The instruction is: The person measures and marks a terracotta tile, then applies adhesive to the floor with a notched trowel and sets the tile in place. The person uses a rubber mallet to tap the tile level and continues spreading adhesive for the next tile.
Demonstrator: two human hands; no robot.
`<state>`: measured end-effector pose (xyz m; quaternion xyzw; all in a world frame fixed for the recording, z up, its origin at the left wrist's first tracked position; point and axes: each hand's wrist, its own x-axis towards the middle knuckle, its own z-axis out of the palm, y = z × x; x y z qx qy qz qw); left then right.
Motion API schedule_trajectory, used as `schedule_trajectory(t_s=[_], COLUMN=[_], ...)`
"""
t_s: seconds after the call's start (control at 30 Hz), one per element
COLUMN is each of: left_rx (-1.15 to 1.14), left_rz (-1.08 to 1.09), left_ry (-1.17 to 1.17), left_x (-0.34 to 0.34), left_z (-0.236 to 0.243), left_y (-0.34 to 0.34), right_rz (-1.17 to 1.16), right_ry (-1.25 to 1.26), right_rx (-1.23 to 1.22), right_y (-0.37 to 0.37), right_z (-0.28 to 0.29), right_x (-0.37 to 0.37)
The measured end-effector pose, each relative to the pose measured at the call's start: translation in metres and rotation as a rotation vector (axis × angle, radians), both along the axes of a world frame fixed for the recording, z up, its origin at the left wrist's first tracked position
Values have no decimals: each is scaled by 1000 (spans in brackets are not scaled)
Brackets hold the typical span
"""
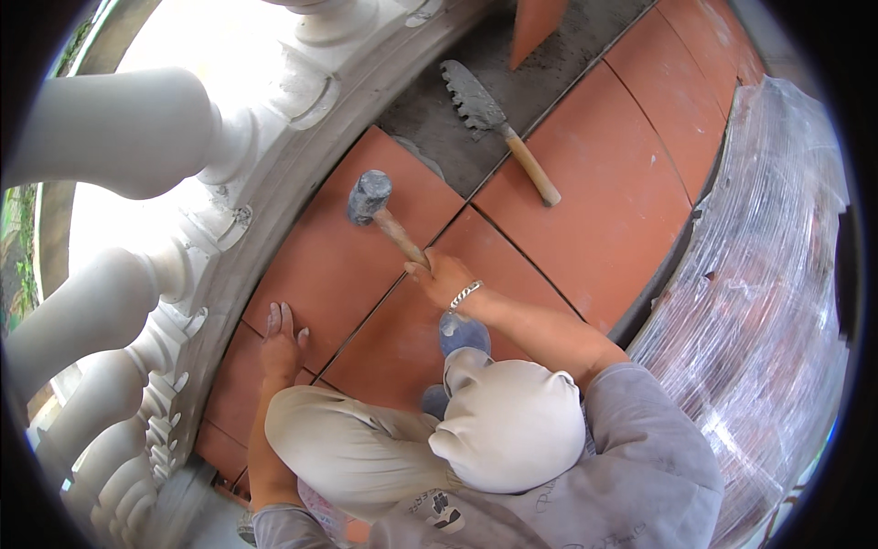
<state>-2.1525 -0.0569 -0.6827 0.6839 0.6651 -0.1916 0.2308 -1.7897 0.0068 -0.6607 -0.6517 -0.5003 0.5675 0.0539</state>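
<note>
In my right hand (445,277) is the wooden handle of a rubber mallet (370,197), fingers wrapped round it. The mallet's grey, dusty head is over a terracotta floor tile (340,240) beside the balustrade. My left hand (284,335) rests at the joint between that tile and a nearer tile (240,371), its fingers stretched out and holding nothing. A notched trowel (476,101) with a wooden handle lies farther off, its mortar-smeared blade on grey mortar (416,123) and its handle across a tile to the right.
White balusters (110,133) on a curved base (274,188) line the left side. On the right stands a stack wrapped in clear plastic film (754,274). Another terracotta tile (535,29) shows at the top edge over the mortar. My knees and shoes are close in front of me.
</note>
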Motion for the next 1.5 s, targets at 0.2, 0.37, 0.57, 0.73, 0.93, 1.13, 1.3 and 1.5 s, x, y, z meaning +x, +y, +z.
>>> schedule_trajectory(t_s=[0.2,0.37,0.57,0.73,0.93,1.13,1.3,1.5], left_rx=[45,18,0,-21,33,28,25,-73], left_rz=[8,108,135,154,119,102,126,94], left_ry=[-26,-73,-28,-39,-17,-15,-78,-184], left_x=[-3,-4,-3,-3,-5,-6,-10,-29], left_z=[-7,-8,-11,-14,-21,-19,-16,-7], left_y=[-5,-7,-12,-14,-17,-15,-14,-5], right_rz=[105,280,477,783,831,811,737,539], right_ry=[-144,-246,-24,-121,-151,-193,-91,19], right_rx=[89,207,571,580,549,448,529,527], right_y=[-1,-2,-7,-1,2,2,-2,-9], right_z=[-16,-15,-8,-17,-21,-17,-14,10], right_x=[-3,-9,-36,-59,-58,-56,-46,6])
